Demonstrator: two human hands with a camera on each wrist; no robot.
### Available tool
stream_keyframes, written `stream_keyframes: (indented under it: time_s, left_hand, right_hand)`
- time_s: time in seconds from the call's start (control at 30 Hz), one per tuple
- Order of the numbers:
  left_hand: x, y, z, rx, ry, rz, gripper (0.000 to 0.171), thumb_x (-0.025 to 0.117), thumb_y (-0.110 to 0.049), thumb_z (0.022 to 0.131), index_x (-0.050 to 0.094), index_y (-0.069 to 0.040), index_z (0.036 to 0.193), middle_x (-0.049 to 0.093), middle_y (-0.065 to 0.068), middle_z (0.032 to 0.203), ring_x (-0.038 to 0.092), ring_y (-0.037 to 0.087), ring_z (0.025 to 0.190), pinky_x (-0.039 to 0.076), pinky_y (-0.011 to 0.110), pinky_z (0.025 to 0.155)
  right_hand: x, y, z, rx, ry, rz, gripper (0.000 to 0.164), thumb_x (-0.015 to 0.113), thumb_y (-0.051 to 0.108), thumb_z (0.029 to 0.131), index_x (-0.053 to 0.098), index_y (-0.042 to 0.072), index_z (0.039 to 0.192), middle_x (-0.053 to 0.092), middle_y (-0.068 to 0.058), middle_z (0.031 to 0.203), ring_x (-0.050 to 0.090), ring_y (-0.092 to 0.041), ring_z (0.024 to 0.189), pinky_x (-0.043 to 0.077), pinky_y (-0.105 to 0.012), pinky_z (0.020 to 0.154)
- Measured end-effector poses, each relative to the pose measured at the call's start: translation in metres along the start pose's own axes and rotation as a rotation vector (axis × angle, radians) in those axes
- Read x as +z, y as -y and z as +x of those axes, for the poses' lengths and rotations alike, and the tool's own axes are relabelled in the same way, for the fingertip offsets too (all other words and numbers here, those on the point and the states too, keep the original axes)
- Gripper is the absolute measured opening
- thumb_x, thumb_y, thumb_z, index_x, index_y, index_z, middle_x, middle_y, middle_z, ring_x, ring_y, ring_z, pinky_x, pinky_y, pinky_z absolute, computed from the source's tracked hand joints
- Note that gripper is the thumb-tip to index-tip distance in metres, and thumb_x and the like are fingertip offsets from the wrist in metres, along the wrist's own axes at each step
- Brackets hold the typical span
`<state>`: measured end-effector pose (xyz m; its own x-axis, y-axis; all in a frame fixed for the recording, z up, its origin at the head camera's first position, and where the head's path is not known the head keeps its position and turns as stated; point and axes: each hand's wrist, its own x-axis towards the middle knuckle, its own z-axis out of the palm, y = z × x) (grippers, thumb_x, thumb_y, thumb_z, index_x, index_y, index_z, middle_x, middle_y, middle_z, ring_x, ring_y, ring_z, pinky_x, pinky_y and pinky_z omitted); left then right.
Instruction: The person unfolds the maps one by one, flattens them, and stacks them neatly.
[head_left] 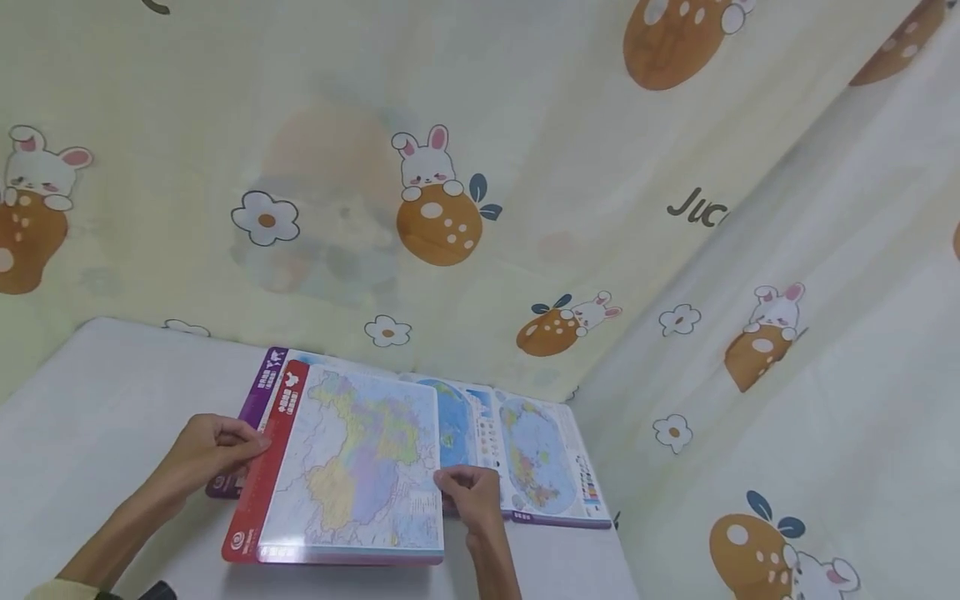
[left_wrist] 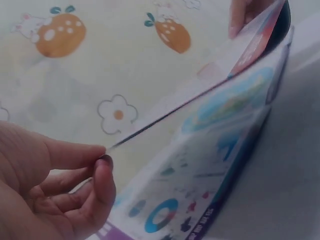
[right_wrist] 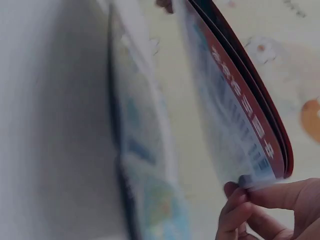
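Note:
A folded map (head_left: 360, 458) with a red left border is held up above the table, tilted, between both hands. At its red edge the left hand (head_left: 213, 450) pinches it between thumb and fingers; the left wrist view shows this pinch on a thin edge. On the opposite side the right hand (head_left: 476, 496) pinches the right edge, and in the right wrist view several layers of the map (right_wrist: 240, 105) show. Beneath it lies a second, unfolded world map (head_left: 540, 458) with a purple border (head_left: 273, 379), partly hidden by the red one.
The white table (head_left: 150, 375) carries the purple-bordered map near its back edge. Behind and to the right hangs a pale curtain (head_left: 562, 167) printed with rabbits, oranges and flowers, close to the table's edges.

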<state>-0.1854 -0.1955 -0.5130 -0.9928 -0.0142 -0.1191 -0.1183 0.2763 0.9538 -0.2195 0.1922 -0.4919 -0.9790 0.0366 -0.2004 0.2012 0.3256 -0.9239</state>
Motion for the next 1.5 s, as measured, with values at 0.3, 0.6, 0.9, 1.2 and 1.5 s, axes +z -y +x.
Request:
stream_keyframes:
  time_s: [0.3, 0.6, 0.9, 1.2, 1.5]
  left_hand:
    - [0.02, 0.009, 0.035, 0.058, -0.078, 0.015, 0.032, 0.076, -0.016, 0.102, 0.073, 0.015, 0.111, 0.081, 0.018, 0.094, 0.074, 0.017, 0.072, 0.064, 0.027, 0.067]
    - [0.039, 0.016, 0.06, 0.049, -0.17, 0.067, 0.032, 0.076, -0.014, 0.101, 0.073, 0.016, 0.112, 0.08, 0.027, 0.097, 0.073, 0.019, 0.071, 0.063, 0.03, 0.062]
    - [0.051, 0.015, 0.081, 0.051, -0.221, 0.149, 0.032, 0.078, -0.014, 0.099, 0.074, 0.016, 0.11, 0.079, 0.029, 0.096, 0.073, 0.022, 0.071, 0.064, 0.035, 0.061]
    - [0.054, 0.018, 0.09, 0.0, -0.213, 0.194, 0.033, 0.077, -0.016, 0.099, 0.072, 0.014, 0.113, 0.077, 0.028, 0.099, 0.071, 0.024, 0.073, 0.062, 0.032, 0.059]
    - [0.055, 0.026, 0.092, -0.021, -0.231, 0.198, 0.036, 0.078, -0.017, 0.098, 0.071, 0.015, 0.113, 0.075, 0.032, 0.105, 0.071, 0.027, 0.072, 0.062, 0.032, 0.056]
  right_hand:
    - [0.008, -0.021, 0.034, -0.044, -0.098, 0.046, 0.017, 0.08, 0.008, 0.097, 0.08, -0.006, 0.105, 0.079, -0.012, 0.093, 0.069, -0.016, 0.079, 0.06, -0.029, 0.078]
    - [0.008, -0.024, 0.056, -0.08, -0.174, -0.023, 0.011, 0.078, 0.005, 0.096, 0.081, -0.004, 0.102, 0.079, -0.015, 0.096, 0.071, -0.017, 0.08, 0.063, -0.031, 0.078]
    - [0.01, -0.025, 0.076, -0.078, -0.232, -0.08, 0.011, 0.079, 0.006, 0.095, 0.082, -0.002, 0.101, 0.079, -0.015, 0.098, 0.072, -0.02, 0.085, 0.058, -0.03, 0.075]
    - [0.018, -0.027, 0.092, -0.046, -0.289, -0.121, 0.008, 0.08, 0.007, 0.095, 0.082, 0.002, 0.1, 0.076, -0.014, 0.101, 0.07, -0.024, 0.091, 0.056, -0.033, 0.08]
    - [0.022, -0.039, 0.099, -0.02, -0.293, -0.145, 0.008, 0.079, 0.007, 0.094, 0.08, 0.002, 0.101, 0.076, -0.014, 0.101, 0.072, -0.025, 0.092, 0.057, -0.031, 0.079]
